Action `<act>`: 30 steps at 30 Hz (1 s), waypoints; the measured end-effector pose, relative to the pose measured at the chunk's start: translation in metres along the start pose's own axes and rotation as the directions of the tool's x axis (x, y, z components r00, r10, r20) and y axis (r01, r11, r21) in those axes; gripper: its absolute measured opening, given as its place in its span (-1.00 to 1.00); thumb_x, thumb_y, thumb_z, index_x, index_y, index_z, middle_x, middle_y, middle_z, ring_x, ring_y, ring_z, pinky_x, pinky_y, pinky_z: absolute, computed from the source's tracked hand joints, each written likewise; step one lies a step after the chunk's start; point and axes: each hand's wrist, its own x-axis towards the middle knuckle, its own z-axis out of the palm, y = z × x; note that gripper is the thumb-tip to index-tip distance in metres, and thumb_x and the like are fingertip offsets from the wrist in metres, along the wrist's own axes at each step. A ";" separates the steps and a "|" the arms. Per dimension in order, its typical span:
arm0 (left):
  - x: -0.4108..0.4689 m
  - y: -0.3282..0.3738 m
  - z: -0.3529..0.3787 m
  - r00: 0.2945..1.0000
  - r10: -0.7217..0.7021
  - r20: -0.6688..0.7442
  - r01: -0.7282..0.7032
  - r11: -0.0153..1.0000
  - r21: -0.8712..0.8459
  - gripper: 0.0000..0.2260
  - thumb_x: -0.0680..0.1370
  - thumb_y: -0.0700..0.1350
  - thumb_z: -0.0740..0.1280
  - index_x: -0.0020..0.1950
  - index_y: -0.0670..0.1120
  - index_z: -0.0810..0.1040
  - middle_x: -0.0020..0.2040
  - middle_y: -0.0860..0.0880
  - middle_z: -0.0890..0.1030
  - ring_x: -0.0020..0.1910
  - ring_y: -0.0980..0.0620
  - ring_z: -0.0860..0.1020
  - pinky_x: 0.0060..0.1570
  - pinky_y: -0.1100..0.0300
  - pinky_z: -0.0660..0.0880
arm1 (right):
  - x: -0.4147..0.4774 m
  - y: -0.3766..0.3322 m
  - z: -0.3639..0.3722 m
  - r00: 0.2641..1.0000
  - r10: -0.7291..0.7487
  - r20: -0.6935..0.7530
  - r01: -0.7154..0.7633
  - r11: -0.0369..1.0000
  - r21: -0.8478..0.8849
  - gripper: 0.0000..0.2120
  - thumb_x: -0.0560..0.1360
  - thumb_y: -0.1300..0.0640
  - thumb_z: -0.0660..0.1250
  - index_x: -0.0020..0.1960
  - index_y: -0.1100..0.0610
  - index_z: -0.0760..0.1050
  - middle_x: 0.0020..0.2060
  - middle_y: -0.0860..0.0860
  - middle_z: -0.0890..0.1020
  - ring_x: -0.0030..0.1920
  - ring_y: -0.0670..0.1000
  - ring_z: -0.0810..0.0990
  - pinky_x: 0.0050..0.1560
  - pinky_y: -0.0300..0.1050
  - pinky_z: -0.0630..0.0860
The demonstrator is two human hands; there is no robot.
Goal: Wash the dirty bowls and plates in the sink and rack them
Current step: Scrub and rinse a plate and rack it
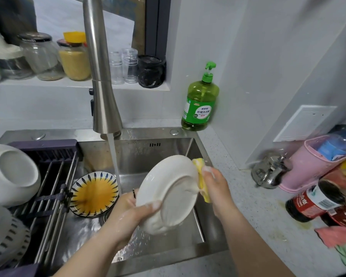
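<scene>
**Over the sink, plate on edge between both hands**

Above the sink (168,144) basin, the plate (168,192) stands nearly on edge, its foamy underside turned to the camera and its top leaning up and to the right. The left hand (134,212) grips the lower left rim, thumb laid across the back and fingers hidden behind. The right hand (216,184) pinches the sponge (202,176) and presses it against the plate's right rim. Both hands are soapy, so I judge this to be the scrubbing step, with the rinse not yet done.

Now the key relation: the stream (114,156) from the tap (102,76) falls just left of the plate, passing between it and the patterned bowl (94,193) lying in the basin. It does not touch the plate. The rack (54,176) lies further left again, across the sink, with a white bowl (12,172) upside down on it.

Water and rack are both on the left hand's side. A rinse would probably mean carrying the plate left under the stream, and the left hand, already on the rim, is the nearer one for it. The patterned bowl looks unwashed, so I judge the task is part done.
</scene>
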 end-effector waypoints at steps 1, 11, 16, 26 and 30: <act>0.000 0.001 0.001 1.000 0.018 0.002 -0.018 0.999 0.049 -0.44 0.02 -0.01 0.50 -0.10 -0.30 0.60 -0.26 -0.18 0.68 -0.29 -0.05 0.64 -0.35 0.23 0.54 | 0.001 0.002 -0.008 0.999 0.050 0.009 -0.051 0.997 0.051 -0.71 0.47 -0.02 0.26 0.13 0.11 0.39 -0.11 0.06 0.51 -0.16 0.03 0.51 -0.27 -0.20 0.47; 0.010 0.002 0.009 0.993 0.115 0.004 -0.103 0.868 0.485 -0.50 0.08 0.20 0.44 -0.20 -0.15 0.56 -0.57 -0.01 0.49 -0.59 0.19 0.42 -0.57 0.42 0.26 | 0.041 0.043 -0.091 0.939 0.199 -0.280 -0.234 0.967 -0.100 -0.87 0.53 0.22 0.25 -0.13 0.27 0.48 -0.18 0.15 0.51 -0.13 0.06 0.45 -0.12 -0.11 0.37; 0.015 -0.001 0.015 0.993 0.102 0.053 -0.114 0.823 0.557 -0.79 0.37 -0.02 0.47 -0.27 -0.10 0.50 -0.63 0.02 0.44 -0.64 0.22 0.38 -0.59 0.44 0.20 | 0.043 0.054 -0.100 0.955 0.054 -0.293 -0.197 0.852 -0.485 -0.84 0.55 0.20 0.20 -0.03 0.27 0.52 -0.08 0.14 0.58 0.05 0.17 0.49 -0.08 -0.09 0.34; 0.013 -0.009 0.003 0.974 0.144 0.175 -0.225 0.547 0.806 -0.81 0.33 0.22 0.28 -0.33 0.14 0.52 -0.41 0.12 0.59 -0.39 0.15 0.52 -0.37 0.32 0.37 | 0.019 0.027 -0.065 0.970 -0.155 -0.184 0.054 0.885 -0.463 -0.61 0.57 0.09 0.19 0.34 0.23 0.34 0.18 0.09 0.50 0.11 0.06 0.47 0.05 -0.10 0.41; 0.012 -0.008 -0.004 0.857 0.333 0.394 -0.466 0.173 0.868 -0.68 0.33 0.10 0.16 -0.12 0.12 0.68 -0.19 0.22 0.68 -0.23 0.25 0.61 -0.26 0.49 0.41 | 0.005 0.011 -0.036 0.847 0.348 0.401 -0.338 0.936 -0.098 -0.39 0.53 -0.27 -0.01 0.28 0.20 0.37 -0.31 0.06 0.67 -0.47 -0.01 0.53 -0.54 -0.28 0.21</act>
